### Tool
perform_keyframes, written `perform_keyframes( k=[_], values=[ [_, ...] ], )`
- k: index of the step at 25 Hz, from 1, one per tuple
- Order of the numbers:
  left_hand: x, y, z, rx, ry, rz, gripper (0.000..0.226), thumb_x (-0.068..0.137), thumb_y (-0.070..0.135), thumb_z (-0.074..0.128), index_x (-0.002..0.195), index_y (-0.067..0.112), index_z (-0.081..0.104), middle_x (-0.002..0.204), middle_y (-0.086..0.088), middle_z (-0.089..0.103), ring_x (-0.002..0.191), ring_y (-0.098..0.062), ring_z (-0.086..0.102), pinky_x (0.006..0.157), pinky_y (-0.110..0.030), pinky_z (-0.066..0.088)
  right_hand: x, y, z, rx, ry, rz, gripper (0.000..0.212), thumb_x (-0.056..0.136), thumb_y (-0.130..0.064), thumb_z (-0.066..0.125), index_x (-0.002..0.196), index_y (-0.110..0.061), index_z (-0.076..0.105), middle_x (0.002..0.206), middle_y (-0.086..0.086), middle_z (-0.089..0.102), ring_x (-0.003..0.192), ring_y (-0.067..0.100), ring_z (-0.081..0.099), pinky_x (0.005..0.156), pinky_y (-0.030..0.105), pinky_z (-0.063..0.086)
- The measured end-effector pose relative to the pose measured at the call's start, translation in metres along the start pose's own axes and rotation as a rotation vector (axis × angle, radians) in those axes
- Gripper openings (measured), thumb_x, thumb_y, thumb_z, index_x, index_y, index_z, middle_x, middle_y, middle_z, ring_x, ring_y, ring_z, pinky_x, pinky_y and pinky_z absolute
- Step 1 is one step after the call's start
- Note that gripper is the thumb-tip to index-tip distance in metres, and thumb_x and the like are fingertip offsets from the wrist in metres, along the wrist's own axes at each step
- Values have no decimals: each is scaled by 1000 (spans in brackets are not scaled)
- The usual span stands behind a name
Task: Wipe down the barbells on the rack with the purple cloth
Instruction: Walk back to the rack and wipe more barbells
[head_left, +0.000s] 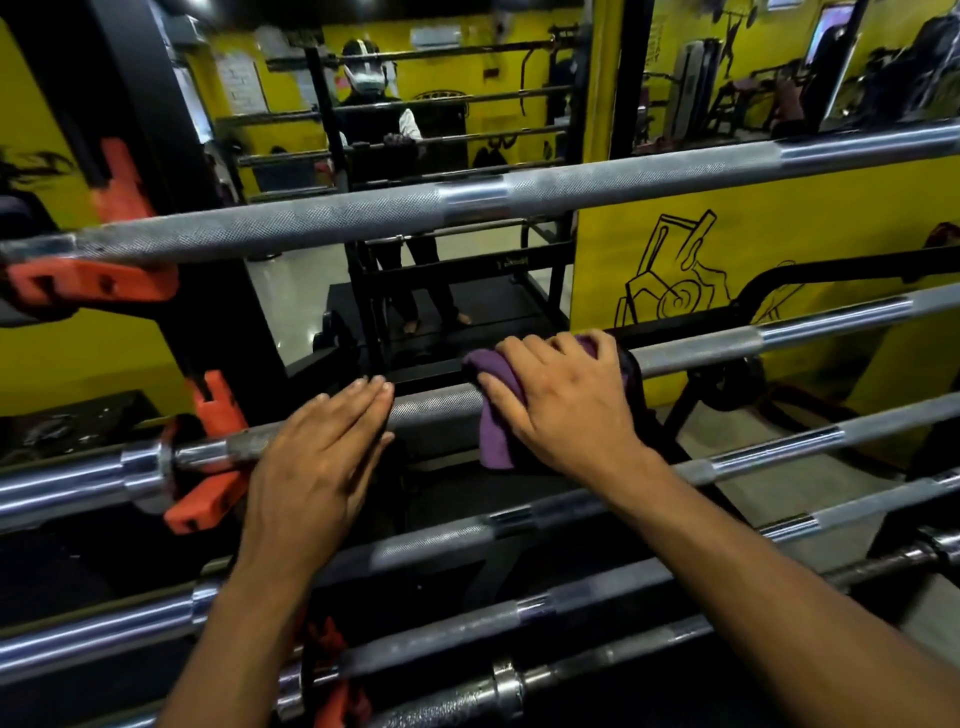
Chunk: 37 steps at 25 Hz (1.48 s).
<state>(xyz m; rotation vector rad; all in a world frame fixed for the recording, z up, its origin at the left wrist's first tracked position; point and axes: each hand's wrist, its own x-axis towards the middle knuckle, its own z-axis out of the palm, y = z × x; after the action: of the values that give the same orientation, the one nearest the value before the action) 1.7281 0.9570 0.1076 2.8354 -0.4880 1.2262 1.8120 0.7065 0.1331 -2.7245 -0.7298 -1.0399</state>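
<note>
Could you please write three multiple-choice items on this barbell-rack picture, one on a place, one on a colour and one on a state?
1. Where is the purple cloth?
A. Draped over the barbell under the right hand
B. On the floor
C. On the top bar

2. What colour are the rack's bar hooks?
A. Blue
B. Orange-red
C. Green

3. How does the left hand lie?
A. Curled round the cloth
B. Clenched in the air
C. Fingers straight, resting on the bar

Answers:
1 A: the right hand presses the cloth onto the second barbell.
2 B: the hooks at the left upright are orange-red.
3 C: its straight fingers lie across that bar, holding nothing.
</note>
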Motion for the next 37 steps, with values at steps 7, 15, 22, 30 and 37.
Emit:
perform_keyframes(
  k=[7, 15, 22, 30, 37],
  values=[
    [-2, 2, 9, -56, 57, -25, 42, 99, 21, 55, 140, 11, 56, 141, -4, 58, 130, -20, 54, 111, -32, 33, 35, 7, -6, -33, -197, 26, 48, 101, -60, 30, 96, -25, 63, 93, 6, 71, 92, 32, 66, 73, 39, 37],
    [1, 9, 8, -37, 98, -116, 42, 97, 28, 51, 136, 15, 61, 134, -2, 64, 124, -19, 58, 107, -36, 38, -6, 24, 10, 187, 135, -126, 33, 96, -45, 54, 119, -21, 62, 107, -2, 69, 100, 22, 62, 93, 38, 39],
    [9, 22, -5, -53, -127, -271, 46, 95, 15, 61, 141, 16, 54, 144, -5, 56, 135, -24, 51, 114, -45, 34, -132, 33, -16, 706, -7, -31, 21, 96, -34, 60, 113, -20, 61, 97, 0, 68, 87, 17, 60, 79, 29, 43],
    [-134, 191, -66, -341, -404, -487, 68, 94, 33, 58, 154, 14, 33, 159, -2, 32, 147, -11, 24, 122, -37, 14, -282, 24, -75, 1182, -252, 758, 8, 86, -22, 76, 87, -20, 69, 78, -6, 68, 75, 12, 61, 73, 31, 48],
    [-293, 262, -142, -464, -466, -811, 59, 94, 24, 67, 148, 28, 43, 148, 16, 42, 132, 7, 33, 119, -29, 26, -373, -27, -114, 1112, -479, 560, 22, 87, -34, 76, 86, -18, 61, 81, -4, 69, 76, 9, 63, 72, 33, 50]
  ],
)
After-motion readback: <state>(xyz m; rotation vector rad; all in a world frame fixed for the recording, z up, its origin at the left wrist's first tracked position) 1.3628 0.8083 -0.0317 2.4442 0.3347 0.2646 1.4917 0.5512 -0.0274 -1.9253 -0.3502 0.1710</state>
